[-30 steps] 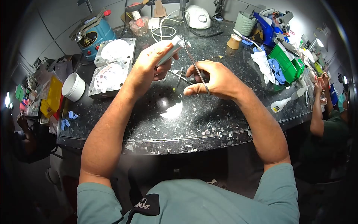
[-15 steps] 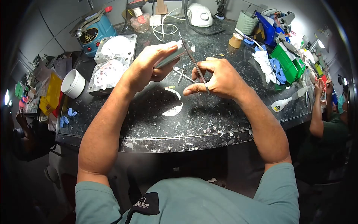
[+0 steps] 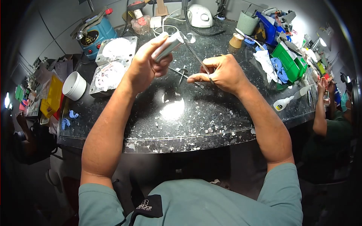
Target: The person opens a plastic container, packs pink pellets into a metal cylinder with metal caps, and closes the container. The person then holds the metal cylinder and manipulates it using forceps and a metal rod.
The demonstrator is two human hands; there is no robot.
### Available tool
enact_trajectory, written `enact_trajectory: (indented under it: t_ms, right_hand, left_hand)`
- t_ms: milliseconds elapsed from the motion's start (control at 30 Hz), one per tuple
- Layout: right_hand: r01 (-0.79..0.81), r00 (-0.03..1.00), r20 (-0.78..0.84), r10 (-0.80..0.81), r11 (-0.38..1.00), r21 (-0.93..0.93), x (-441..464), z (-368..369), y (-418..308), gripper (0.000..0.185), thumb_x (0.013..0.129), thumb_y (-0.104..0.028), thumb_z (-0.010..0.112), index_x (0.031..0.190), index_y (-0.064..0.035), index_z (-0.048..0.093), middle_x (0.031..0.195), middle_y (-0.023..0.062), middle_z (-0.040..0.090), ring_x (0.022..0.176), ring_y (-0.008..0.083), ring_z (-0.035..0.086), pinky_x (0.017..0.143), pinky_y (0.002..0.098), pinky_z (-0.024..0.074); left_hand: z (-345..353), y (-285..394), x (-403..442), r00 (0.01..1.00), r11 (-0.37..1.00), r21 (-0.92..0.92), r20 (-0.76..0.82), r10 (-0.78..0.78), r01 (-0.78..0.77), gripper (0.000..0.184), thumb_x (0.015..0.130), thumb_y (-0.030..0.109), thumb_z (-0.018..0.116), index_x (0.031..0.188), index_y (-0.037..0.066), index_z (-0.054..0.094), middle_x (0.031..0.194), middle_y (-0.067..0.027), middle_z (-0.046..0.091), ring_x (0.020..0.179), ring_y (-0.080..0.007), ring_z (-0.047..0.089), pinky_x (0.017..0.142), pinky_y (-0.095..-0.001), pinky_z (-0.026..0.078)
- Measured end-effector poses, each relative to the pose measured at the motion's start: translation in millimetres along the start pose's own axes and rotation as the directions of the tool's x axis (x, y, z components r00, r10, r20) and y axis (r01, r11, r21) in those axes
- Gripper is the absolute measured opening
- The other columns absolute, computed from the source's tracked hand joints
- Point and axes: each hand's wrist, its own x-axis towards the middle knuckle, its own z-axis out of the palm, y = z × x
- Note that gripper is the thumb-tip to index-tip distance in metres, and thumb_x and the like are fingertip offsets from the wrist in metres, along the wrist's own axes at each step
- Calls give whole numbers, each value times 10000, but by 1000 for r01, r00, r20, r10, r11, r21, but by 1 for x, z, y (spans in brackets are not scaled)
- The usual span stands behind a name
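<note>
My left hand [image 3: 148, 62] is wrapped round a shiny silvery roll [image 3: 166, 48], possibly of foil or clear film, its upper end pointing right. My right hand [image 3: 227, 73] grips slim metal scissors [image 3: 196, 56], thumb and fingers closed at the handle end. The scissors' tip reaches the roll's upper end; whether it cuts into it cannot be made out. Just beyond that end a small clear scrap [image 3: 191, 38] shows. Between my hands, a thin metal tool with a cross-shaped part [image 3: 182, 72] lies on the black bench [image 3: 211, 113].
Left of my hands stand two plaster-filled metal flask halves [image 3: 117, 48], a white tub [image 3: 74, 86] and a blue machine [image 3: 98, 37]. To the right are a green bin [image 3: 288, 62], a small bottle [image 3: 283, 103] and a wooden-looking pot [image 3: 236, 40]. A co-worker's arm [image 3: 320, 113] shows at far right.
My left hand has tilted the roll and drawn slightly left and down. My right thumb has closed in toward the fingers on the scissors, and the blades look closer together.
</note>
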Motion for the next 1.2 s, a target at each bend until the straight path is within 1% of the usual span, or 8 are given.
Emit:
enact_trajectory:
  t_ms: [67, 100, 233, 600, 700, 767, 967, 1200]
  right_hand:
    - [-81, 994, 74, 86, 995, -62, 2, -3, 3, 549, 699, -536, 876, 685, -27, 670, 567, 27, 592, 545, 105, 520, 529, 304, 421]
    - [-121, 986, 108, 131, 988, -95, 3, -4, 4, 586, 690, -598, 863, 731, -35, 708, 597, 36, 624, 566, 121, 559, 554, 312, 453]
    - [-221, 954, 220, 205, 974, 48, -1, 0, -4, 810, 620, -764, 805, 926, -20, 712, 799, 110, 675, 780, 228, 644, 719, 361, 503]
    - [-101, 982, 162, 97, 995, 13, -1, 3, 3, 687, 657, -697, 831, 705, -30, 671, 621, 42, 608, 612, 162, 577, 598, 330, 456]
    - [-117, 981, 156, 114, 993, 11, 0, -4, -3, 614, 681, -601, 869, 642, -27, 656, 562, 16, 581, 551, 114, 511, 552, 307, 413]
    - [-93, 988, 128, 92, 996, 8, 0, -7, -1, 560, 687, -514, 901, 618, -18, 651, 523, 0, 552, 521, 78, 448, 521, 295, 374]
    - [-25, 995, 100, 29, 999, -40, 0, -9, 5, 548, 716, -497, 887, 599, -22, 641, 490, -18, 512, 510, 73, 422, 508, 296, 351]
    - [-128, 967, 217, 134, 991, -38, -1, -4, 3, 710, 620, -745, 816, 721, -55, 676, 631, 34, 611, 634, 163, 585, 624, 327, 446]
  left_hand:
    - [3, -4, 3, 977, 938, 304, -81, 199, -166, 304, 1007, 355, 617, 1133, 79, 635, 688, 76, 494, 526, -1, 361, 458, -167, 273]
    - [2, -8, 4, 975, 947, 264, -79, 209, -181, 246, 975, 280, 690, 1148, 115, 631, 759, 76, 535, 560, 12, 379, 472, -160, 289]
    - [8, -11, 2, 979, 942, 283, -42, 197, -178, 290, 984, 303, 673, 1182, 95, 633, 773, 80, 536, 575, 5, 389, 483, -173, 303]
    - [1, 3, -3, 991, 914, 382, 47, 127, -136, 307, 985, 322, 649, 1157, 67, 647, 670, 103, 420, 564, -12, 337, 504, -207, 241]
    - [0, 5, -2, 987, 929, 334, 74, 143, -160, 345, 1000, 370, 605, 1091, 39, 639, 622, 103, 367, 531, -22, 300, 486, -224, 216]
    - [-2, 4, -1, 986, 972, 192, 116, 117, -137, 391, 1012, 411, 559, 1049, 28, 628, 589, 105, 322, 511, -28, 270, 475, -234, 201]
    - [-15, -3, 5, 961, 960, -269, 275, 0, 77, 476, 1045, 478, 457, 908, 40, 582, 531, 106, 270, 456, -45, 210, 429, -240, 159]
    - [-9, -5, 4, 995, 999, -35, 103, -13, 16, 501, 1046, 487, 442, 904, 29, 589, 527, 102, 269, 465, -43, 221, 433, -237, 174]
